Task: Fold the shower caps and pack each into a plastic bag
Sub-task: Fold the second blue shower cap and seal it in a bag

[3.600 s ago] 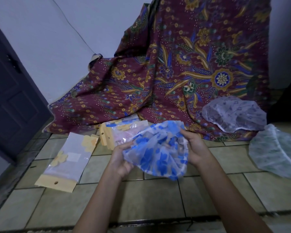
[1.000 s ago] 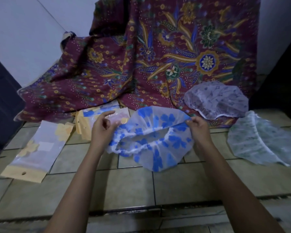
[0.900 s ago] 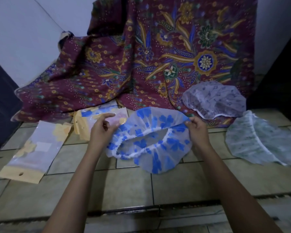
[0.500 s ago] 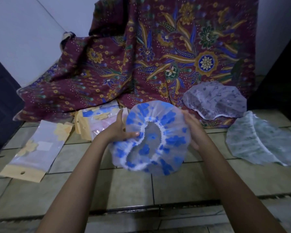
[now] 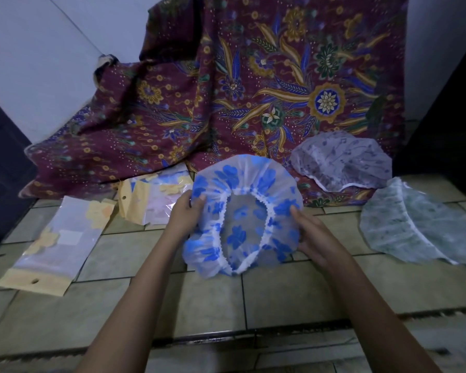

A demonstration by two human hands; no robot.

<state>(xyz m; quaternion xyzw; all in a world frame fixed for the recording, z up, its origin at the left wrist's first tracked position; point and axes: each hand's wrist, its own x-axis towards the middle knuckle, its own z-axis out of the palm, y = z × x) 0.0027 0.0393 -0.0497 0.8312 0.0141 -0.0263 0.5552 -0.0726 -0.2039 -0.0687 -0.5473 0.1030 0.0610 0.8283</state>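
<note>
A translucent shower cap with blue flowers (image 5: 242, 211) is held up over the tiled floor, its white elastic opening facing me. My left hand (image 5: 184, 215) grips its left edge, thumb on the front. My right hand (image 5: 311, 235) holds its right edge, fingers behind the plastic. An empty plastic bag with a yellow header (image 5: 55, 240) lies flat at the left. A stack of similar bags (image 5: 151, 197) lies just behind my left hand.
A purple-patterned cap (image 5: 342, 162) rests on the maroon batik cloth (image 5: 226, 90) draped against the wall. A green-patterned cap (image 5: 414, 227) lies on the tiles (image 5: 280, 286) at the right. A dark door (image 5: 3, 162) stands at the left.
The blue cap has turned from hanging stretched between my hands to upright with its opening toward me. Both hands shifted to its side edges.
</note>
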